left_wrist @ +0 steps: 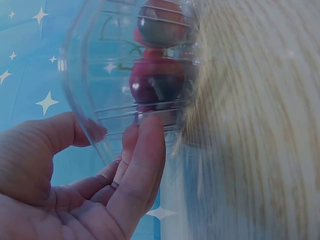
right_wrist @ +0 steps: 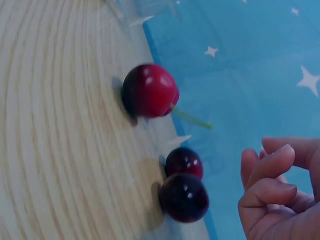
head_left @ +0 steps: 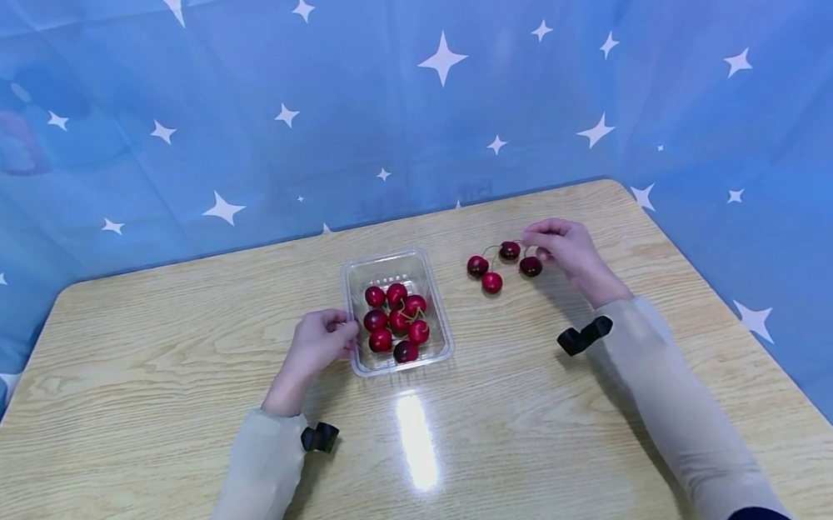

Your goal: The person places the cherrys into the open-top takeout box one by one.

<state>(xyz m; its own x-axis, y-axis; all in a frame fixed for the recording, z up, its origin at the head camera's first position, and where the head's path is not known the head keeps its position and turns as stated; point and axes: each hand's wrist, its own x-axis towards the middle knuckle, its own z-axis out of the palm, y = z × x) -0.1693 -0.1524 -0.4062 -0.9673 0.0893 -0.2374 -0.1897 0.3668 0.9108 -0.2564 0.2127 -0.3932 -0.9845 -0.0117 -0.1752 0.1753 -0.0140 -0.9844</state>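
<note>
A clear plastic container (head_left: 437, 325) stands on the table with several dark red cherries (head_left: 399, 321) inside, some with green stems. At its left side my left hand (head_left: 321, 338) pinches the wall, the thumb (left_wrist: 95, 131) at the rim and the fingers against the outside. More loose cherries (head_left: 491, 283) lie to the right of the container. Over the rightmost of these, a dark cherry (head_left: 530, 267), hovers my right hand (head_left: 568, 250). Its fingers are loosely bent, and the right wrist view shows no cherry in them. Whether the fingertips touch a thin stem is unclear.
The light wood-grain table (head_left: 172, 384) reaches back to a blue curtain (head_left: 370, 89) with white stars. Black straps (head_left: 584, 335) sit at both wrists, over pale sleeves. A bright reflection lies on the tabletop in front of the container.
</note>
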